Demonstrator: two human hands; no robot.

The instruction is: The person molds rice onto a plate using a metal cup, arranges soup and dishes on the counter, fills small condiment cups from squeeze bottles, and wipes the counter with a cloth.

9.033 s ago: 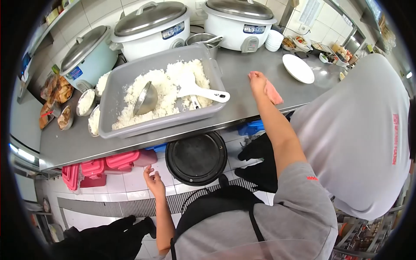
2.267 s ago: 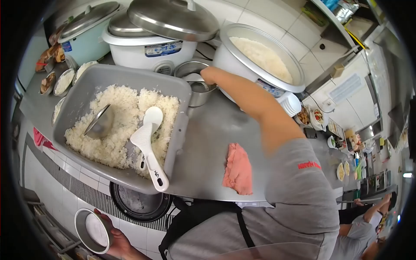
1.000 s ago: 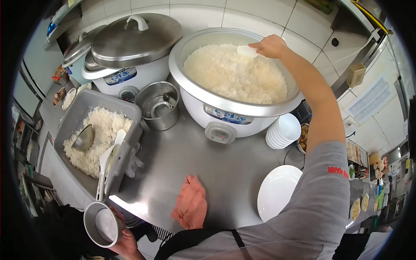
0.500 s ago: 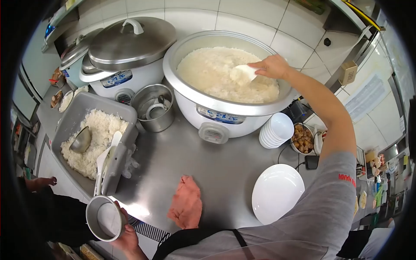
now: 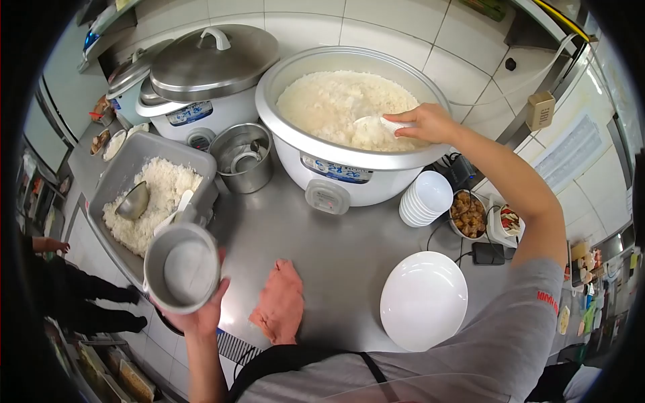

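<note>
I reference all positions to the open rice cooker. Left of the cooker, I register the grey tub, part-filled with white rice. Nearer the person than the cooker, also to its left, the left hand supports the metal bowl. Its fingers wrap the bowl's right side and underside; several are hidden, so I cannot tell their spread. I rate the bowl as light, rigid and hard to damage, with a smooth wall that may slip when wet; grip it low on the wall, clear of the rim. It is round, dull grey and tilted, mouth toward my camera, with a pale, flat bottom.

Inside the cooker, I see the rice, off-white and heaped, with a broken surface toward the right. I expect it to be soft, sticky and easily crushed.

At the cooker's right side, the white paddle meets this rice. The right hand reaches over the rim, thumb and forefinger pinching the paddle; I cannot tell how the remaining fingers lie. I judge the paddle light and fairly stiff, best held by its handle, which the hand largely conceals.
</note>
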